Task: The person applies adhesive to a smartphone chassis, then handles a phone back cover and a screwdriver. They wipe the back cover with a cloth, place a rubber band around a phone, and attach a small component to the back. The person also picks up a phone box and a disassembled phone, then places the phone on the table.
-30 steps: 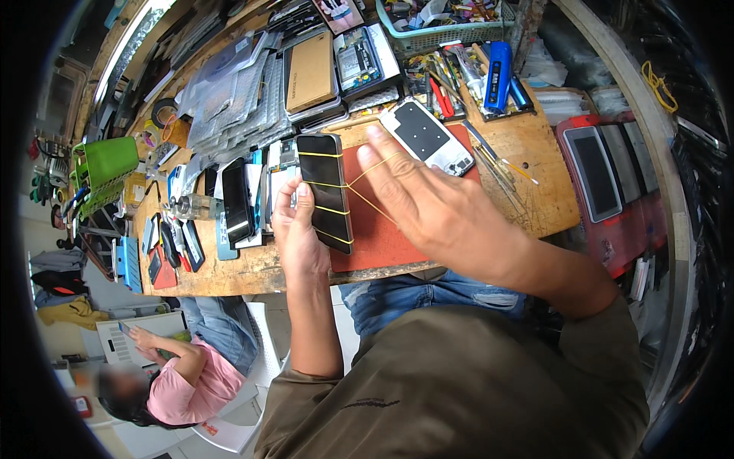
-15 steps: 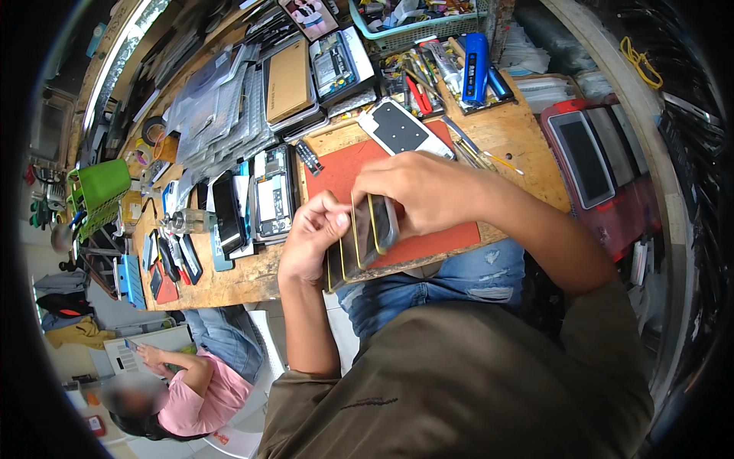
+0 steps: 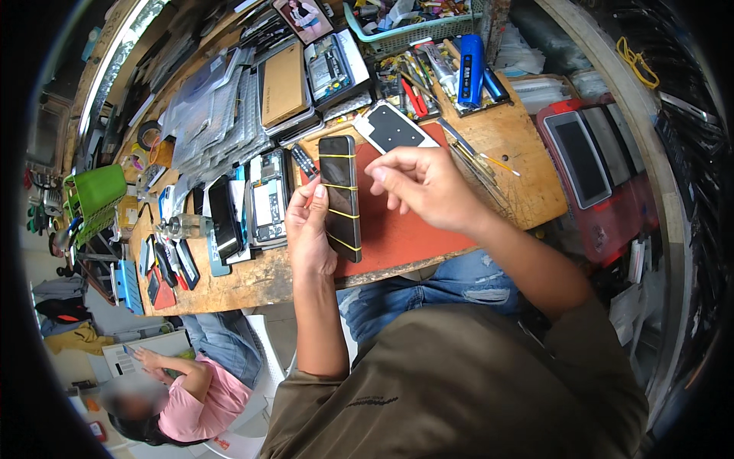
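My left hand [image 3: 312,237] is closed in a hold over the table's [image 3: 256,289] front edge, thumb straight and pointing away from me. The left forearm [image 3: 319,325] comes almost straight up from my body. My right hand [image 3: 428,187] hangs farther in, apart from the left, fingers curled leftward, thumb close to the forefinger. The right forearm [image 3: 527,260] slants across the front edge, elbow bent outward.

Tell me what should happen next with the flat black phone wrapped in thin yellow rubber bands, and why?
Perhaps the right hand could straighten the lowest thin yellow rubber band: it slants, while the top band runs nearly level. The left hand holds the flat black phone; the right is apart from it.
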